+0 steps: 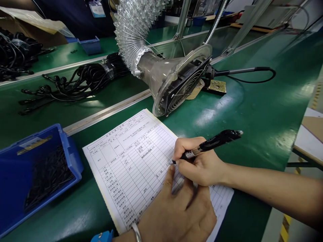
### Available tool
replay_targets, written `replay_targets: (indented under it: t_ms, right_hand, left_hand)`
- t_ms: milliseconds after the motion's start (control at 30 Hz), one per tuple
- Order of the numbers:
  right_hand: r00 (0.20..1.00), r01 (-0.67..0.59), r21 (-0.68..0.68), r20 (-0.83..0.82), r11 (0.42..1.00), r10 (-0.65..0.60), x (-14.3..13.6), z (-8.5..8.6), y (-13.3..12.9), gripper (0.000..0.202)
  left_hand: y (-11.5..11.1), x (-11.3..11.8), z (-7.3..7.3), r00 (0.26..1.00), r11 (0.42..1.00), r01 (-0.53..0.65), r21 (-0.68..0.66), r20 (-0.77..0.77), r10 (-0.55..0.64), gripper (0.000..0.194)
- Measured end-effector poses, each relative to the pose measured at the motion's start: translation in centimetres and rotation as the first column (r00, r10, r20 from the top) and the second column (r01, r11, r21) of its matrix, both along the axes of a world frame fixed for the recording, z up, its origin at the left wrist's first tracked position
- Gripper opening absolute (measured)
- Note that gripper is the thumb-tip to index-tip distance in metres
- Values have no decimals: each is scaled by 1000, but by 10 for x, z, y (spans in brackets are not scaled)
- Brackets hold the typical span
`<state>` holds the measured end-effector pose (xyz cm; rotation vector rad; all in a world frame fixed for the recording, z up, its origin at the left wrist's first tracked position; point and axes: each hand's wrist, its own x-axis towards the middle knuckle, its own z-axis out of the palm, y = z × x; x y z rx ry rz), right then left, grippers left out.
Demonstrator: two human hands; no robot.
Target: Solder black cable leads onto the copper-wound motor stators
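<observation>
A printed form (pixel 111 174) with a ruled table and some handwriting lies tilted on the green bench. My right hand (pixel 199 161) is closed round a black pen (pixel 217 140), whose tip touches the paper near the middle of the sheet. Pressed flat on the form's lower part, my left hand (pixel 179 208) has its fingers spread, the index fingertip just below the pen tip. Part of the sheet is hidden under both hands.
A blue bin (pixel 58 134) with small black parts stands at the left. Behind the form is a fume extractor (pixel 171 80) with a foil duct, beside a soldering sponge (pixel 217 86). Black cables (pixel 88 79) lie behind a metal rail. Across the bench stands a person (pixel 73 16).
</observation>
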<state>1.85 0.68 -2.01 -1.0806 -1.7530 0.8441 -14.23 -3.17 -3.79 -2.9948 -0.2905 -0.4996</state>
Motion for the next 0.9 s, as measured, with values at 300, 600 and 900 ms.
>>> replay_targets:
  t_ms: [300, 600, 900]
  right_hand:
    - [1000, 7, 32, 7, 999, -7, 1, -3, 0, 10]
    - [996, 78, 19, -48, 997, -77, 4, -4, -2, 9]
    - [992, 33, 439, -124, 898, 24, 9, -1, 10, 11]
  left_hand:
    - [0, 0, 1, 999, 1000, -17, 2, 48, 17, 31]
    - [-1, -1, 2, 998, 999, -50, 15, 49, 49, 29]
    - [-28, -2, -14, 978, 996, 2, 93, 208, -22, 10]
